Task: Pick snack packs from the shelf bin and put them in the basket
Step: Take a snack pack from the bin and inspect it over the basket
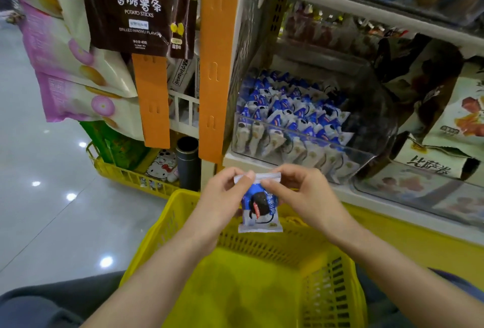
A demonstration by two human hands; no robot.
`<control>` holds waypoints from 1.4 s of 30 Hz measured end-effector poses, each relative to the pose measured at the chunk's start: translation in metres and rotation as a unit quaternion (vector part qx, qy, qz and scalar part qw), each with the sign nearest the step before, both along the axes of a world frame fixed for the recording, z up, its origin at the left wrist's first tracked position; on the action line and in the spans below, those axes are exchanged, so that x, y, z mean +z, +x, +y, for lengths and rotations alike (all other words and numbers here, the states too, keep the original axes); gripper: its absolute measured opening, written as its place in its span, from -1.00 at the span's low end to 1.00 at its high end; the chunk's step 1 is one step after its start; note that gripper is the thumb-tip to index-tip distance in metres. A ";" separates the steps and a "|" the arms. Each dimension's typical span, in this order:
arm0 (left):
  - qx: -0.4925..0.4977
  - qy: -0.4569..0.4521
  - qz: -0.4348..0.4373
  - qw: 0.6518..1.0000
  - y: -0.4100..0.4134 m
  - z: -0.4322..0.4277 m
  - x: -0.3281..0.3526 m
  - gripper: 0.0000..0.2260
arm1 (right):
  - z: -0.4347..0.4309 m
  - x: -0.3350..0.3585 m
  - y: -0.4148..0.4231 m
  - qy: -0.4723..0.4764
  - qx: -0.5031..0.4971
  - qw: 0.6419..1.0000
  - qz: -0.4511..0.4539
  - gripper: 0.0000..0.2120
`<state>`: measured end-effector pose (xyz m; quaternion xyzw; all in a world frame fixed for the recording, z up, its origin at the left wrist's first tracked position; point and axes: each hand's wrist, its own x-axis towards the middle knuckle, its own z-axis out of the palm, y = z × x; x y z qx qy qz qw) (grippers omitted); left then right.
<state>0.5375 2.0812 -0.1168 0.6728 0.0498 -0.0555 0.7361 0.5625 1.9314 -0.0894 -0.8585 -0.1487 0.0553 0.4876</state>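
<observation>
**One snack pack held by both hands over the yellow basket**

Head view. The snack pack (259, 207) is a small pouch, blue in the upper part and white-grey in the lower part, with a round dark picture in the middle and a crimped white seal on top. It hangs upright above the far rim of the basket. The left hand (225, 191) pinches the left end of the top seal between thumb and fingers, and the right hand (301, 191) pinches the right end in the same way, so both hands are closed narrowly on the pack.

The basket (167, 225) is yellow plastic with slotted walls; its floor looks bare where it shows. Behind the hands, the clear shelf bin (348, 149) is full of many packs of the same blue and white kind, standing in rows. On the right a second clear bin (408, 189) holds larger pale bags. Lower left, another yellow basket (117, 170) on the floor holds a green bag and a dark cylinder.

A dark brown bag (136, 13) hangs at upper left; it reads "POTATO STICKS" and "GRILLED WAGYU FLAVOR", with Chinese characters above. Pink and cream bags (76, 66) hang beside it; their text is too blurred to read.
</observation>
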 end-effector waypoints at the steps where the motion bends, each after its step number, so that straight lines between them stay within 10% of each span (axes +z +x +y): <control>1: -0.001 0.008 0.002 1.000 0.000 -0.001 -0.002 -0.80 | -0.001 -0.004 -0.002 -0.012 0.001 1.000 -0.015 -0.93; 10: -0.010 0.011 0.016 1.000 0.000 -0.008 -0.011 -0.84 | -0.006 -0.013 -0.006 -0.078 -0.004 0.989 -0.126 -0.97; 21: 0.076 -0.060 0.001 0.995 0.003 -0.011 -0.007 -0.81 | -0.022 -0.005 0.003 0.279 -0.119 0.929 0.210 -0.87; 28: 0.133 0.027 -0.069 0.988 0.003 0.000 -0.007 -0.92 | -0.010 -0.015 -0.005 -0.014 -0.042 0.994 0.098 -0.64; 36: 0.104 0.021 -0.038 0.994 0.004 -0.002 -0.008 -0.80 | -0.009 -0.014 -0.006 0.001 0.010 0.998 0.066 -0.74; 42: 0.048 0.240 -0.180 0.953 -0.001 -0.005 -0.007 -0.82 | -0.003 -0.019 -0.010 0.020 -0.003 1.000 0.003 -0.86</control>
